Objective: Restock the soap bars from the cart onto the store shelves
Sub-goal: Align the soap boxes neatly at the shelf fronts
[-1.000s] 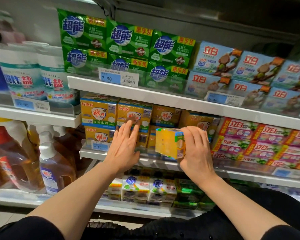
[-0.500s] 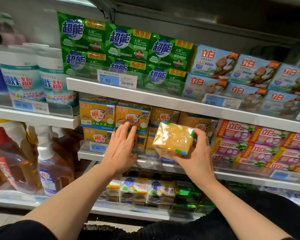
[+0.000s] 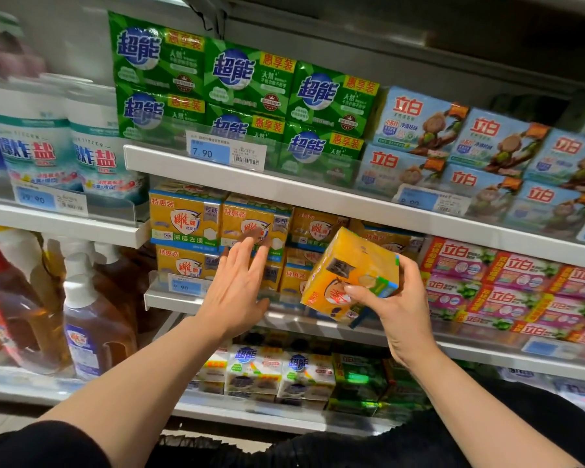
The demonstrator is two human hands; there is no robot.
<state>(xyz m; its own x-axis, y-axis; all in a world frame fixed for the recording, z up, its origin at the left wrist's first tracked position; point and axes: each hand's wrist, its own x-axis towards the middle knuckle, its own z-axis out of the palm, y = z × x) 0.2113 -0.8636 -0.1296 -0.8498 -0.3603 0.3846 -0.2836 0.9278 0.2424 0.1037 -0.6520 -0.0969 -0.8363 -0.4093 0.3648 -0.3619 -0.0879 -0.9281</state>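
Right hand (image 3: 397, 298) grips a tilted yellow soap pack (image 3: 350, 275) before the middle shelf's front edge (image 3: 318, 320); left hand (image 3: 237, 285), fingers straight, steadies stacked yellow packs (image 3: 247, 228), apparently keeping a slot clear.

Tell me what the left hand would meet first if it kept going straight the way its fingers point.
Most likely the yellow soap packs stacked on the middle shelf. The left hand is flat, fingers aimed up and forward at them; the fingertips seem at or just short of the upper pack's face, though depth is unclear.
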